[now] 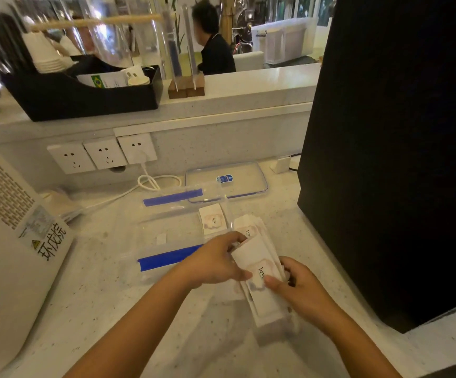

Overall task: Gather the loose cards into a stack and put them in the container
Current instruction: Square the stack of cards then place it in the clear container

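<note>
White cards printed with "love" (259,271) lie in a loose, fanned pile on the pale counter. My left hand (216,261) grips the pile's left edge, thumb on top. My right hand (300,291) pinches the pile from the right, thumb on the top card. A clear plastic container (166,230) with blue clip flaps stands open just left of the pile. One card (212,219) leans inside its right end. More cards (245,225) lie behind the pile, partly hidden by my left hand.
The container's clear lid (226,181) lies flat behind it. A large black appliance (395,159) stands at the right, a white appliance (6,255) at the left. A white cable (150,184) runs from the wall sockets (104,155). A person sits beyond the raised counter.
</note>
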